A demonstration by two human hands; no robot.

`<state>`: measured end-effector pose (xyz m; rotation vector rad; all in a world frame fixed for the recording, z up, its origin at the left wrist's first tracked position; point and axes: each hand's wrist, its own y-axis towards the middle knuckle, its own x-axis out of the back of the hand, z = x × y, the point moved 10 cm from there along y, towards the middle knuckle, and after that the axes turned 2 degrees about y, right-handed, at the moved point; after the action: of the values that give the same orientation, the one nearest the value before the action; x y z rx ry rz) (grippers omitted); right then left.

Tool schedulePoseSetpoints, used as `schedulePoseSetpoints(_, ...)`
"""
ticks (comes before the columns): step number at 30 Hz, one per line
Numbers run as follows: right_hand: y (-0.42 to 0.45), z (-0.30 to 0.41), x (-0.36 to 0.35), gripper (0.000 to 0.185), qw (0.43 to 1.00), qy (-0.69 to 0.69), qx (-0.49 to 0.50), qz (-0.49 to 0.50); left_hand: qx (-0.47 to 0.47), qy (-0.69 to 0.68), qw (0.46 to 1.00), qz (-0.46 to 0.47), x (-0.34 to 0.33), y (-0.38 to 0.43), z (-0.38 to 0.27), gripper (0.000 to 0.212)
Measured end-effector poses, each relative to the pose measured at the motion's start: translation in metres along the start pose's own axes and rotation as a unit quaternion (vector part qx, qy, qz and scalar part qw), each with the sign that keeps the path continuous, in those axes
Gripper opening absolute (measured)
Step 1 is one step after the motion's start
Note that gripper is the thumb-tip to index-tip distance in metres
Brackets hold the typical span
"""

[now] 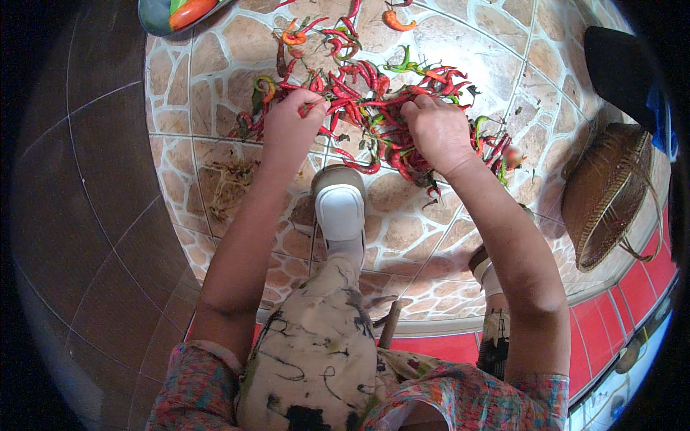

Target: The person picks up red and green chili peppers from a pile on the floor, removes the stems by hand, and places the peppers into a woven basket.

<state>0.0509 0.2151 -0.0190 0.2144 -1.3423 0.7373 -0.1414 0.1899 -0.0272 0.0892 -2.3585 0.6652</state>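
Red chili peppers (pixel 353 110), with some green and orange ones among them, lie in a loose heap on the stone-patterned tile floor (pixel 401 207). At the heap's left side, my left hand (pixel 291 124) pinches a red chili pepper (pixel 306 109) between thumb and fingers. On the right, my right hand (pixel 441 131) reaches down into the heap with its fingers bent and the thumb close to the index finger. Its fingertips touch the chilies, but whether they grip one is hidden. Dark leaf bits lie among the peppers.
A woven basket (pixel 609 199) with a handle lies tipped at the right. Top left is a dish (pixel 153 16) with orange and green produce. My shoe (pixel 339 207) stands just below the heap. A dark tiled surface (pixel 91 215) borders the left; red tiles (pixel 598 328) run lower right.
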Motion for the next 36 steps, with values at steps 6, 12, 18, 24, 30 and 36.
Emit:
schedulePoseSetpoints(6, 0.002, 0.002, -0.017, 0.009, 0.996, -0.031, -0.004, 0.089, -0.102, 0.195, 0.975, -0.019, -0.015, -0.003, -0.006, 0.013)
schedulePoseSetpoints(12, 0.005, 0.009, -0.018, 0.010, 0.993, -0.044, 0.014, 0.108, -0.137, 0.245, 0.960, -0.015, -0.020, -0.009, -0.022, 0.015)
schedulePoseSetpoints(18, 0.005, 0.014, -0.025, 0.010, 0.993, -0.046, 0.019, 0.109, -0.121, 0.312, 0.942, 0.005, -0.028, -0.008, -0.020, 0.020)
schedulePoseSetpoints(24, -0.001, -0.010, -0.007, 0.010, 0.991, 0.102, -0.055, 0.062, -0.094, 0.314, 0.945, 0.010, -0.034, -0.005, -0.012, 0.022)
schedulePoseSetpoints(30, -0.046, -0.083, -0.019, 0.018, 0.689, 0.650, -0.318, -0.046, -0.083, 0.303, 0.949, 0.031, -0.037, -0.006, -0.010, 0.025)
schedulePoseSetpoints(36, -0.077, -0.083, -0.039, 0.016, 0.375, 0.858, -0.328, -0.123, -0.035, 0.344, 0.937, 0.052, -0.038, -0.007, -0.009, 0.026)
